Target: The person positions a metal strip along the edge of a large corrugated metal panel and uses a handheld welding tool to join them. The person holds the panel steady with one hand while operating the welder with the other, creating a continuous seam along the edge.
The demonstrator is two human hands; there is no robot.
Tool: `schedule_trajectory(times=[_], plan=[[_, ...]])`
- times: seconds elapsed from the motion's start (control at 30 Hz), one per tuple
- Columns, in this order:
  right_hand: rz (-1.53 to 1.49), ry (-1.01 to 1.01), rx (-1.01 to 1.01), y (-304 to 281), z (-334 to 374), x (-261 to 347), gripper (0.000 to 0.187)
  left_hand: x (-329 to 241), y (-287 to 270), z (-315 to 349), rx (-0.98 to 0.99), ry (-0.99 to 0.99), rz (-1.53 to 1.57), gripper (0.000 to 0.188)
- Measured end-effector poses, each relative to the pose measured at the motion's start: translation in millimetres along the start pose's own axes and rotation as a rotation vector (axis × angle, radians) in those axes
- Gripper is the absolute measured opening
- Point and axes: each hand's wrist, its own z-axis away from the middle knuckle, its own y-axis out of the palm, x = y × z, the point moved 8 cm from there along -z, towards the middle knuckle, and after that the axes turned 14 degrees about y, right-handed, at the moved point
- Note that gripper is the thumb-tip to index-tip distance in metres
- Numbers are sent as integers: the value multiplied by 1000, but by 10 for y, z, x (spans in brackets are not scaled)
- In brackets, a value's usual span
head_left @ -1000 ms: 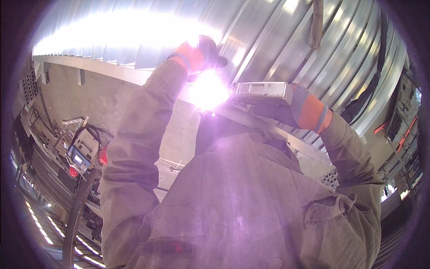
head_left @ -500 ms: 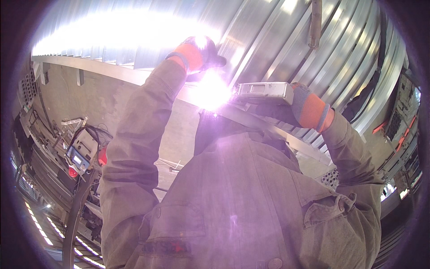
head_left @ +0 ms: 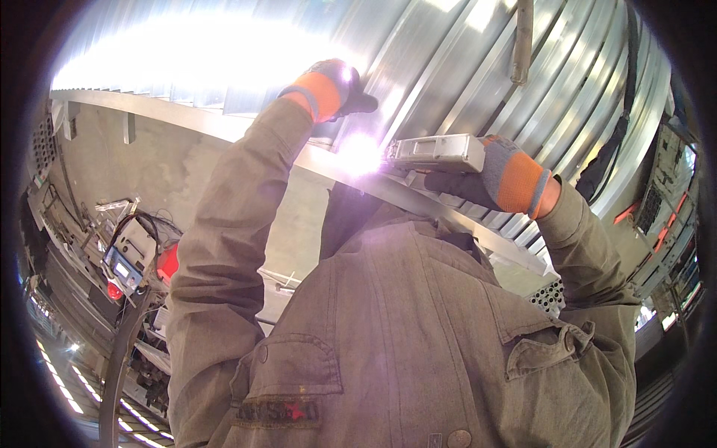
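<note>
My right hand (head_left: 515, 178), in an orange and grey glove, is closed around a boxy, light-metal welding gun (head_left: 439, 153) that points left. At its tip burns a bright white-violet glare (head_left: 361, 154), hiding the spot on the pale metal bar (head_left: 317, 160) beneath. Beyond the glare, my left hand (head_left: 328, 91), gloved alike, rests against the ribbed metal panel (head_left: 426, 67). Its thumb stretches out to the right, apart from the fingers; the fingertips are partly lost in the shine. I see nothing held in it.
A metal tube (head_left: 523, 43) hangs over the panel at the top right. Dark cable (head_left: 616, 145) runs down the right side. On the left stands a machine with a small lit screen (head_left: 123, 267), beside a red object (head_left: 168, 263). Stacked perforated tubing (head_left: 549, 297) shows behind my right arm.
The glare has become smaller and less violet, so the bar and gloves show more clearly. My right hand and the welding gun have shifted slightly left; my left hand has hardly moved.
</note>
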Motion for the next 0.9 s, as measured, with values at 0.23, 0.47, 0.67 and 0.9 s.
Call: schedule_trajectory(times=[0.23,0.47,0.67,0.9], plan=[[29,-35,-56,-3,-69,128,29,14,-5,22,-20,52,-28,56],[14,75,-2,-109,4,482,31,-6,-13,-12,35,121,-89,48],[-68,96,-111,-278,374,567,40,133,57,72,-50,56,152,44],[183,108,-415,-145,1337,228,53,109,36,240,-333,-30,265,45]])
